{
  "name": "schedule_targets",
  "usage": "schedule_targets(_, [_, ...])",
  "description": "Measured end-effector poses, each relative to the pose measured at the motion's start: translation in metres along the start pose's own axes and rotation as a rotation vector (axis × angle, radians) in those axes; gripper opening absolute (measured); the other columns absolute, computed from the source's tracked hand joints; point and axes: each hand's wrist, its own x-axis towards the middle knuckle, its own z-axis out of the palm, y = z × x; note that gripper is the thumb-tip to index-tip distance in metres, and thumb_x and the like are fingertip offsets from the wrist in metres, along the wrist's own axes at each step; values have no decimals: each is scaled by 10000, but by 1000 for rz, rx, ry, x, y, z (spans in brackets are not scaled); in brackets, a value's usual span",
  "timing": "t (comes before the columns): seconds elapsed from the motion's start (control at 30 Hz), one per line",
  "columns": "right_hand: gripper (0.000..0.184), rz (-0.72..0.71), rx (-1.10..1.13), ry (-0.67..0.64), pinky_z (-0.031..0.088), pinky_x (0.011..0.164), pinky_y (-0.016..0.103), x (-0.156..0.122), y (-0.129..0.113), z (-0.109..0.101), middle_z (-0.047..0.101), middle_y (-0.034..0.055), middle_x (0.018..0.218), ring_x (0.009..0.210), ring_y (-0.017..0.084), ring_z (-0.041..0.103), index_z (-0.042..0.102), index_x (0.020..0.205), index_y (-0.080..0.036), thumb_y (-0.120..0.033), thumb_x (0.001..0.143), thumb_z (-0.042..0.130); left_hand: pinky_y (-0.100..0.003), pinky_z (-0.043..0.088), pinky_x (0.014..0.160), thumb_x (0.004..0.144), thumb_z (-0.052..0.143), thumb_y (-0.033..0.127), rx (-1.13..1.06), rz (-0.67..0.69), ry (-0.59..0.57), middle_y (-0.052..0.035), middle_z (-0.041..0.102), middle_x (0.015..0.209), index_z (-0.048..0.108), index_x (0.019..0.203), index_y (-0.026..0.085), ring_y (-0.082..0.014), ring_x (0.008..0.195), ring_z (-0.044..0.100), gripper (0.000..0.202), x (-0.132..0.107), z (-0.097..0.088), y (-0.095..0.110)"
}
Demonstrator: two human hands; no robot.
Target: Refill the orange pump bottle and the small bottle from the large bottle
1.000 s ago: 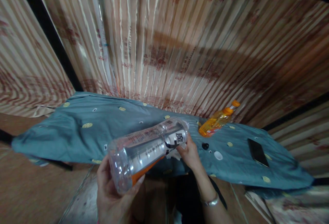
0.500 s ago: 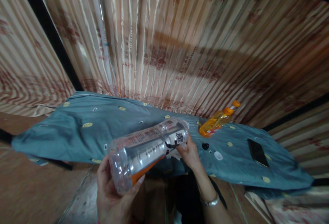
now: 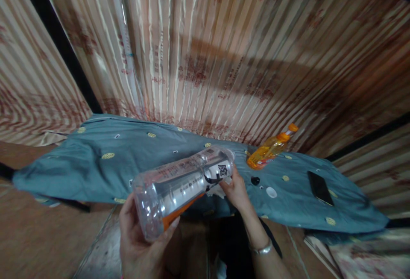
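Observation:
A large clear plastic bottle (image 3: pixel 182 189) with a silver, black and orange label lies tilted across both my hands, its base toward the lower left. My left hand (image 3: pixel 137 236) is closed around the base end, thumb along the near side. At the other end my right hand (image 3: pixel 235 187) grips the bottle from below and beside. A bit of crumpled white material (image 3: pixel 216 190), perhaps tissue, shows by my right fingers; what it is I cannot tell. The bottle looks empty.
On the teal cloth-covered bench (image 3: pixel 96 163) stands a bottle of orange liquid (image 3: pixel 267 151) with an orange cap. Nearby lie a small black object (image 3: pixel 255 180), a white disc (image 3: pixel 271 192) and a black phone (image 3: pixel 320 188). Striped curtains (image 3: pixel 192 57) and dark poles (image 3: pixel 60 39) surround the bench.
Almost nothing differs. The view has shifted very slightly, and both hands hold the bottle in nearly the same pose.

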Motion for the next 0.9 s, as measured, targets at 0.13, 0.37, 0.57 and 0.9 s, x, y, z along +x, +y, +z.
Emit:
schedule_targets(0.13, [596, -13, 18, 0, 572, 914, 421, 1, 0, 0, 760, 122, 1178, 1053, 302, 727, 522, 1365, -196, -309, 799, 675, -282, 581, 882, 481, 955, 384, 5, -66, -29, -73, 669, 1316, 577, 1340, 274, -279, 1142, 678, 945, 1, -2, 4])
schedule_targets(0.37, [631, 4, 4, -19, 568, 930, 452, 0, 0, 0, 750, 152, 1198, 1069, 325, 725, 499, 1388, -169, -355, 806, 656, -216, 556, 883, 547, 944, 343, -45, -63, -31, -56, 648, 1374, 564, 1370, 279, -224, 1129, 679, 909, -1, 1, 10])
schedule_targets(0.57, [648, 11, 12, -28, 560, 952, 475, 0, -3, 0, 731, 176, 1243, 1115, 340, 712, 487, 1409, -152, -368, 817, 639, -217, 565, 867, 548, 939, 339, -48, -55, -18, -62, 648, 1387, 574, 1357, 271, -227, 1124, 684, 891, -2, 2, 9])
schedule_targets(0.9, [616, 1, 1, -1, 570, 916, 424, 0, 1, 0, 761, 125, 1175, 1064, 310, 722, 523, 1377, -196, -313, 794, 684, -318, 572, 947, 546, 934, 372, -6, -38, -12, -68, 659, 1324, 561, 1365, 276, -305, 1227, 643, 905, -1, 1, 7])
